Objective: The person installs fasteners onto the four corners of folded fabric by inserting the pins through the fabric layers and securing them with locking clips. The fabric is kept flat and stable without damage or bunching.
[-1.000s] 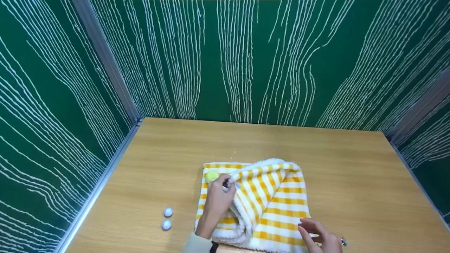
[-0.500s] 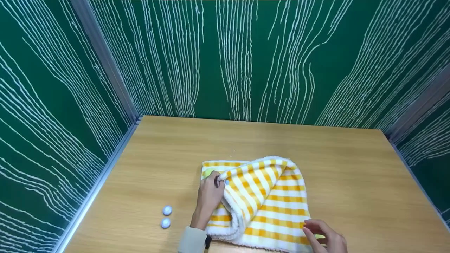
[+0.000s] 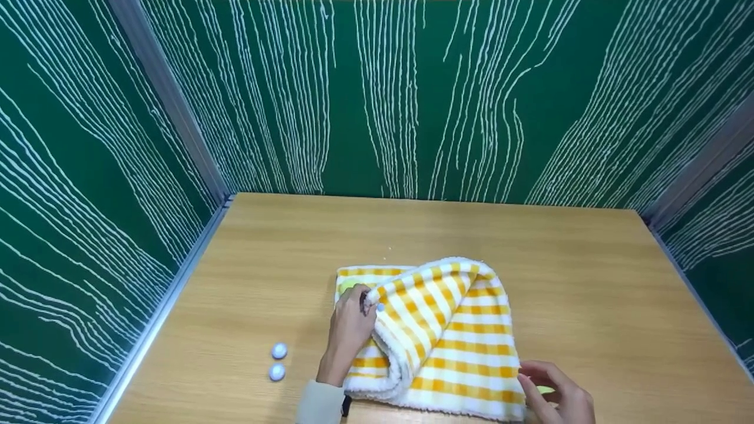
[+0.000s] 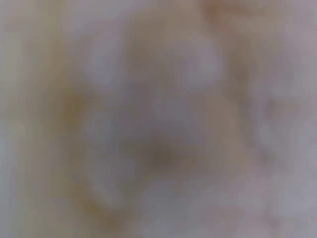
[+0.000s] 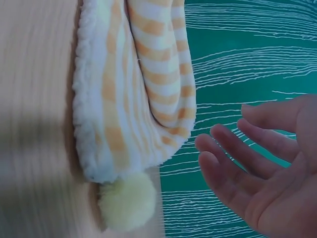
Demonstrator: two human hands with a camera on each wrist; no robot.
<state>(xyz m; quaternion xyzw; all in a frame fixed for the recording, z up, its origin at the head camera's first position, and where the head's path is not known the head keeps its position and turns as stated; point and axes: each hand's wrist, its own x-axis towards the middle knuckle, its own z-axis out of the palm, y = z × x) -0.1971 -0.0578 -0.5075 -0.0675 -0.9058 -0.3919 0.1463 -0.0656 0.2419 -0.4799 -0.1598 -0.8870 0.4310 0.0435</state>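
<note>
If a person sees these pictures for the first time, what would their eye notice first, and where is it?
Probably the yellow-and-white cloth, partly folded on the wooden table, its edge gripped by the left hand. Green, white-streaked walls beyond also stand out. Two small pale balls sit left of the cloth.

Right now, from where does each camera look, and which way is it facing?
Head: worn on the head, facing forward and down at the table, checked cloth and green wall panels; both hands show, left hand and right hand, plus a sleeve.
Left wrist: worn on that wrist, facing its hand's work; too blurred to name anything.
Right wrist: worn on that wrist, facing the cloth's edge and a pale yellow pompom; the right hand shows.
Head and right wrist share the cloth, right hand, table and green panels.
</note>
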